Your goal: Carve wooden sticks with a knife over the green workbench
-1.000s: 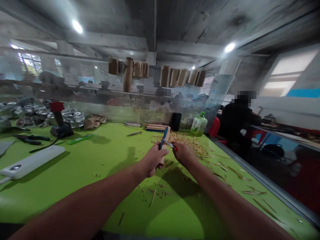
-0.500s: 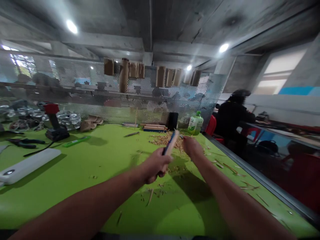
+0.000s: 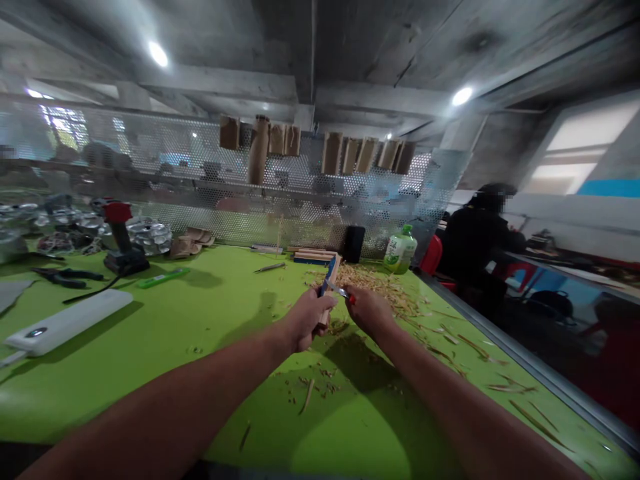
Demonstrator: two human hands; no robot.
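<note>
My left hand (image 3: 306,321) is closed around a wooden strip (image 3: 335,268) that has one blue face and points up and away from me. In my right hand (image 3: 370,311) is a small knife (image 3: 341,291) with red showing at its handle. Its metal blade reaches across to the strip's side and appears to touch it. My fingers hide the lower end of the strip and most of the knife's handle. Wood shavings (image 3: 395,288) lie heaped behind and to the right of my hands.
More strips (image 3: 314,256) lie at the back beside a black upright object (image 3: 355,244) and a green-capped bottle (image 3: 401,249). On the left are a cordless drill (image 3: 120,237), pliers (image 3: 67,277), a green cutter (image 3: 163,278) and a white bar (image 3: 75,321). A person (image 3: 477,243) sits at right.
My right hand has come nearer and to the left, bringing the knife down along the strip. My left hand has shifted slightly left with the strip. The whole view has turned slightly left.
</note>
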